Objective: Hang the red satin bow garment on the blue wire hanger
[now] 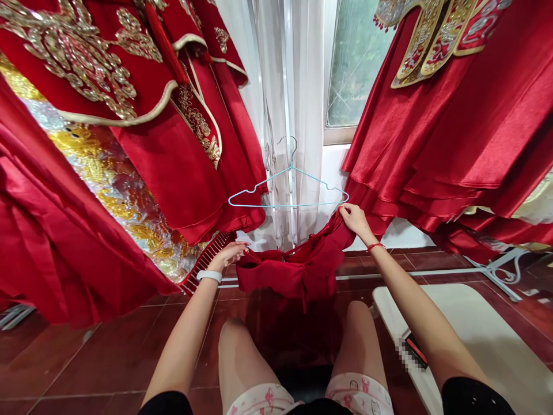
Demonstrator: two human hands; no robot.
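Observation:
A dark red dress [298, 276] hangs between my two hands, its top edge spread wide and its lower part falling in shadow between my knees. My left hand [231, 253] pinches its left upper corner. At the other end, my right hand [353, 219] is closed on the raised right part of the dress, just under the hanger's corner. A thin light-blue wire hanger [288, 205] with a metal hook is upright above the dress. Whether the right fingers also touch the hanger, I cannot tell.
Red embroidered gowns [168, 184] hang at the left, and more red garments [436, 132] at the right. A white metal rack [484, 269] runs along the tiled floor. A pale stool or bench [475, 323] stands at my right, a partly blurred dark object [412, 351] on it.

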